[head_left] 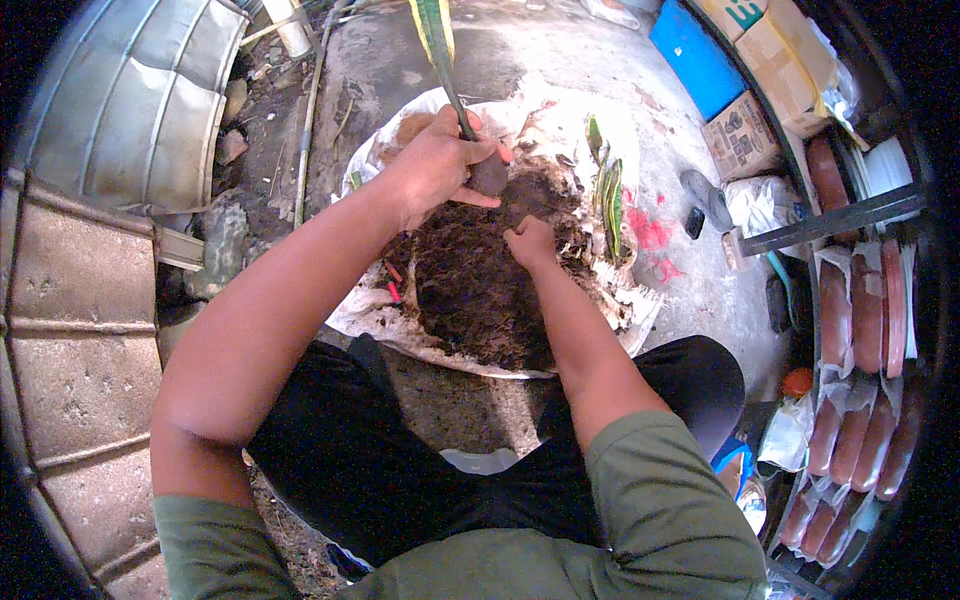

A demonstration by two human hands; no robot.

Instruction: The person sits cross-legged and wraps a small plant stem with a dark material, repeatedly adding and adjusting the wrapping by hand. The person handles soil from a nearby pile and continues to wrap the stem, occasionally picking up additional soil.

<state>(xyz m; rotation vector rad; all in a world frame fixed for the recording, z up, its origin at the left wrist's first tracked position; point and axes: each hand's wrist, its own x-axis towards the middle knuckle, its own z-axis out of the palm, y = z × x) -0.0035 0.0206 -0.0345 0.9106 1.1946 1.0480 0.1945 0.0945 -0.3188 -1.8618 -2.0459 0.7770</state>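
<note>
My left hand [442, 165] is closed round the base of a snake plant [436, 45], whose long yellow-edged green leaf stands up toward the far side. Against its fingers shows a dark rounded lump [488, 178], perhaps the plant's root ball. My right hand [532, 243], just right of it, is closed at the surface of the dark soil [470, 285]; what its fingers hold, if anything, is hidden. The soil lies heaped on a spread white sack [365, 318]. More snake plant leaves [611, 205] lie on the sack's right side.
Small red pieces [393, 291] rest on the soil's left edge. Red stains mark the concrete floor [715, 290] at right, near a dark phone-like object [695, 222]. Cardboard boxes [742, 138], a blue container [697, 58] and a rack of wrapped brown pots [868, 300] line the right side.
</note>
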